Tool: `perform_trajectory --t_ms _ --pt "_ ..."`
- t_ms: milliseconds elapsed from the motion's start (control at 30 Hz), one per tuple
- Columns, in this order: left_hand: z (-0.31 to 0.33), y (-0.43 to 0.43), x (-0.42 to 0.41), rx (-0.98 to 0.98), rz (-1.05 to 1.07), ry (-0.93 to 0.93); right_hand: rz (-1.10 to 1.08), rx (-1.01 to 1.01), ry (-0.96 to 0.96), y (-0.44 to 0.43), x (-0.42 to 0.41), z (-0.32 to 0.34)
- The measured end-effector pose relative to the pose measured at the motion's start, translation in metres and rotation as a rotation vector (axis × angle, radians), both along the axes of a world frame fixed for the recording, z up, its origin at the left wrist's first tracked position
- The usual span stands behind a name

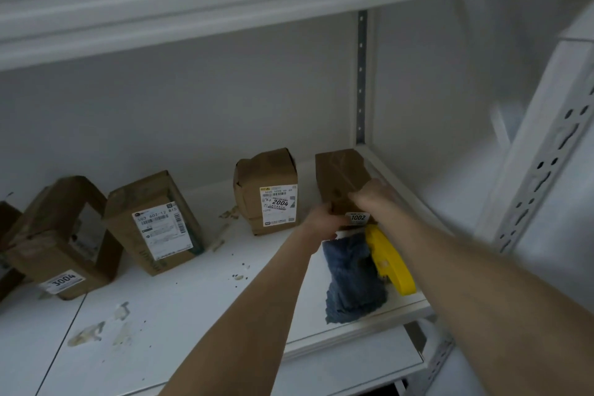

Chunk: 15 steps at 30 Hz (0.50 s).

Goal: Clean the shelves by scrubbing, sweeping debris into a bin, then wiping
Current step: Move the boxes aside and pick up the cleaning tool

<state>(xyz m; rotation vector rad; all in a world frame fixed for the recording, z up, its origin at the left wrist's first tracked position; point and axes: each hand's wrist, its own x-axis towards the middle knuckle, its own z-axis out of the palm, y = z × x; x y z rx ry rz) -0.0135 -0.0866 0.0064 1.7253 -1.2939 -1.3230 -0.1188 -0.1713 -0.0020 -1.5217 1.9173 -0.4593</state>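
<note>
Two hands grip a brown cardboard box [340, 170] at the right end of a white flat shelf [193, 315].
Fingers of left hand [321, 217] and right hand [373, 194] curl round its front; the soft creased card could buckle or slip onto the shaggy blue cloth [350, 280] and smooth yellow plastic tool [390, 264] nearby. Crumbs [239, 276] and dried smears [93, 331] await scrubbing.

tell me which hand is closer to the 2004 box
Left. The left hand grips the 1002 box on the side facing the 2004 box; the right hand grips its other side, farther off.
</note>
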Motion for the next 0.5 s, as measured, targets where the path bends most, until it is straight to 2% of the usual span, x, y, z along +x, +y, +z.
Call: perform_trajectory --t_ms 167,267,400,500 --pt "-0.004 -0.006 -0.001 -0.049 -0.075 -0.123 0.019 0.006 0.089 -0.006 -0.009 0.006" --pt "0.002 -0.006 0.008 -0.146 -0.011 -0.264 -0.057 -0.068 0.125 -0.004 -0.014 0.01" --pt "0.045 0.005 0.022 -0.515 0.032 -0.403 -0.018 -0.18 0.093 0.001 -0.009 0.021" --pt "0.079 0.006 0.04 -0.747 0.183 -0.569 0.088 -0.281 0.049 0.012 0.004 0.034"
